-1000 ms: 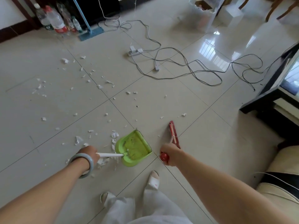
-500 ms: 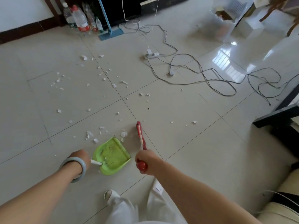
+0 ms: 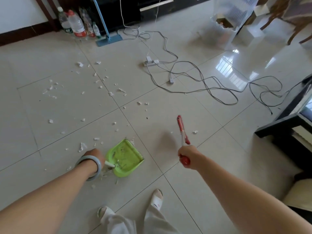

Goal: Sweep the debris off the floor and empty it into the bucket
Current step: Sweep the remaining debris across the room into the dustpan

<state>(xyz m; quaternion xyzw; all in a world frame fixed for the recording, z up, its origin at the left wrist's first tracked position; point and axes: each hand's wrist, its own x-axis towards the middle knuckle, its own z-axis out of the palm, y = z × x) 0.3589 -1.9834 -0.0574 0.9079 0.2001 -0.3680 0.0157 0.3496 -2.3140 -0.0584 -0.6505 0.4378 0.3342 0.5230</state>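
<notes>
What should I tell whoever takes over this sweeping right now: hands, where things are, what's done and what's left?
Left hand grips the white handle of the green dustpan, low at the floor.
Right hand grips the red brush, its head pointing away from the person.
Done: a few scraps lie in the dustpan.
Left: most of the white debris is scattered over the tiles ahead and to the left; then emptying.
Cables lie ahead. A clear bin stands far ahead on the right; I cannot tell whether it is the bucket.
</notes>
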